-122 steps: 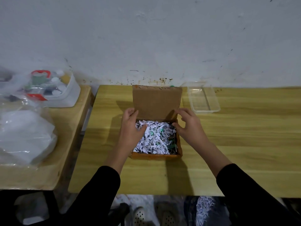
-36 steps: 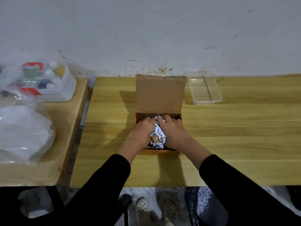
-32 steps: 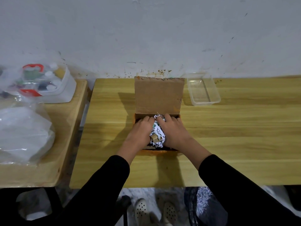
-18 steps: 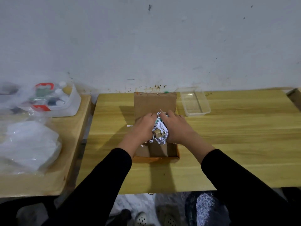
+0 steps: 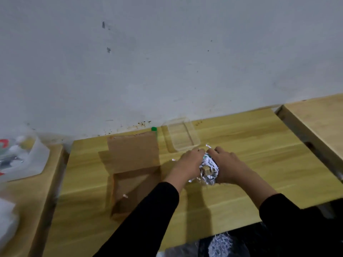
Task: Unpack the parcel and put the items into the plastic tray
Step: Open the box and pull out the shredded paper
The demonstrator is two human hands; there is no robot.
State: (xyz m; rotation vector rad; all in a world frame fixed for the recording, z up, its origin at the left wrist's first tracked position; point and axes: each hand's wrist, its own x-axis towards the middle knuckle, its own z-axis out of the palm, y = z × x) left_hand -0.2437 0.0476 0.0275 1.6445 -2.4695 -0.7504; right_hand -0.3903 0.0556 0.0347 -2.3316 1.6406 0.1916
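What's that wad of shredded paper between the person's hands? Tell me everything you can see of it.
The wad of shredded paper is a loose clump of thin white strips with dark and greenish print. A small tan block nests in its top. The left hand and right hand cup it from either side, fingers curled round it. It is right of the open cardboard box, just before the clear plastic tray, low at the wooden table; whether it rests there is unclear.
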